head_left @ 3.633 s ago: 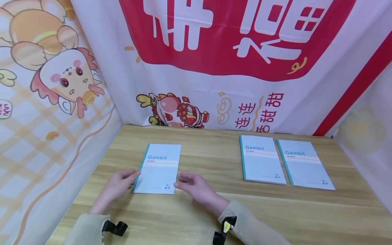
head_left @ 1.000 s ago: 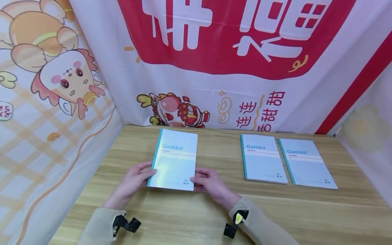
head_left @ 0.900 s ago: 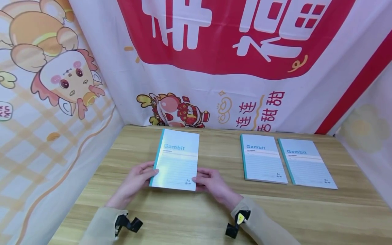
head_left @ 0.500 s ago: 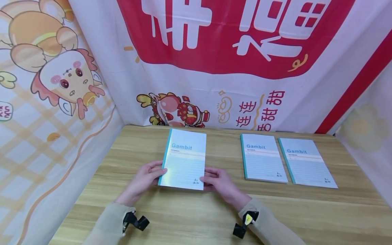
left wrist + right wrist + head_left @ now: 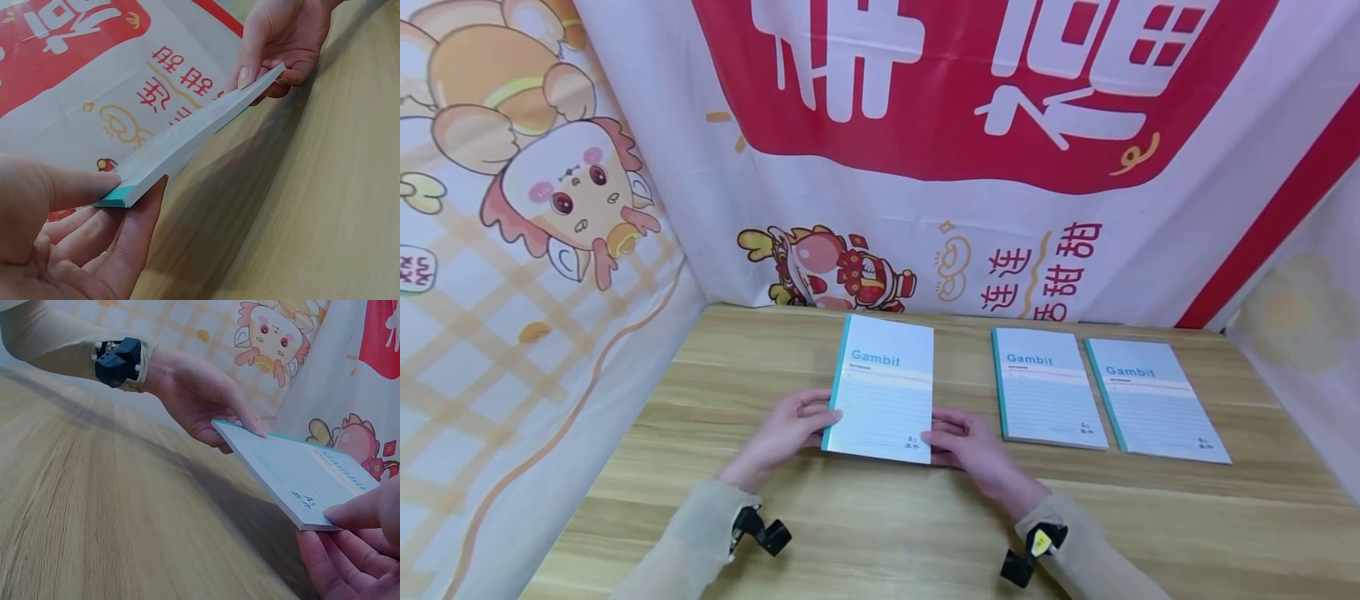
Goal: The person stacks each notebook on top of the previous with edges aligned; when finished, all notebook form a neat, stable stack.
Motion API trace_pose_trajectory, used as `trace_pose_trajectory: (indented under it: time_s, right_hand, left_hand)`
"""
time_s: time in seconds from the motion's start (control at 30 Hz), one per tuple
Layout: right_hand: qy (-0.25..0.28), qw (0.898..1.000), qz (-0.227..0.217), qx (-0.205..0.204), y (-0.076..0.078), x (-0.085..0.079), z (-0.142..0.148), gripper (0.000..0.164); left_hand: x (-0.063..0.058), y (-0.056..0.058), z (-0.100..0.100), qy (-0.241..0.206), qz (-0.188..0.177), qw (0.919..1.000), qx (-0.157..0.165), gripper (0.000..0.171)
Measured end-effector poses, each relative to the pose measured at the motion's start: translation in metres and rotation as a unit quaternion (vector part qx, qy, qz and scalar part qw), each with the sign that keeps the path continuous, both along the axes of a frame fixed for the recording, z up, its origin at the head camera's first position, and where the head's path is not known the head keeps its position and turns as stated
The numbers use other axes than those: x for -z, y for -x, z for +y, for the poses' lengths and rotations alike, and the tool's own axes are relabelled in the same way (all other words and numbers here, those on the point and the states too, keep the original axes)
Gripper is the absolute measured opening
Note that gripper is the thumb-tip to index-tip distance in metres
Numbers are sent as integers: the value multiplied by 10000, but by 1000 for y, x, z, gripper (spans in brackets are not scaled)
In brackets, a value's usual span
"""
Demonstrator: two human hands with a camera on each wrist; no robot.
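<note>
Behind and above your hands hangs the printed cloth (image 5: 925,158), its red panel ahead of both. Below them spreads the wood-grain tabletop (image 5: 880,533), shadowed under the load. Of three like notebooks, the held notebook (image 5: 883,396) lies between your two hands, its near edge lifted clear of the wood, cover up, long axis running away from you, teal spine on the left-hand side. The nearer resting notebook (image 5: 1051,387) lies flat, ahead and to the right of your right hand; the farther resting notebook (image 5: 1157,400) lies just beyond it, farther right. Note the governing relation: both resting notebooks are off your right hand's side, so that hand is the nearer, with bare wood between. Your left hand (image 5: 790,429) pinches the spine side, thumb above, fingers beneath; your right hand (image 5: 973,450) pinches the near right corner likewise. Smallest, a black wrist camera (image 5: 775,536) sits behind your left hand.
</note>
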State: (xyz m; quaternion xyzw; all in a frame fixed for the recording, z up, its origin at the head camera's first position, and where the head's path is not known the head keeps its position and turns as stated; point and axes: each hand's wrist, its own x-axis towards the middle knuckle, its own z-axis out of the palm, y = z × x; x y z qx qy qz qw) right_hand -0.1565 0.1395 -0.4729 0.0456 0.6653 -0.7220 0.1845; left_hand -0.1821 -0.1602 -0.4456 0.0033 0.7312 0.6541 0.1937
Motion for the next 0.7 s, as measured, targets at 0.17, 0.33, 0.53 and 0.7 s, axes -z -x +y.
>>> trace_pose_trajectory:
  time_s: [0.17, 0.33, 0.53, 0.7]
  right_hand:
    - [-149, 9997, -26, 181, -3, 0, 11, 51]
    - [-228, 9986, -96, 458, -4, -5, 21, 52]
    - [-274, 9982, 101, 516, -4, -11, 34, 55]
    - [-268, 9982, 147, 520, -2, -17, 45, 57]
  left_hand:
    - [3, 4, 12, 14, 35, 9999, 156, 49]
    - [3, 8, 24, 21, 90, 9998, 173, 50]
    - [0, 13, 37, 181, 204, 9996, 120, 52]
    - [-4, 17, 47, 254, 223, 9994, 104, 58]
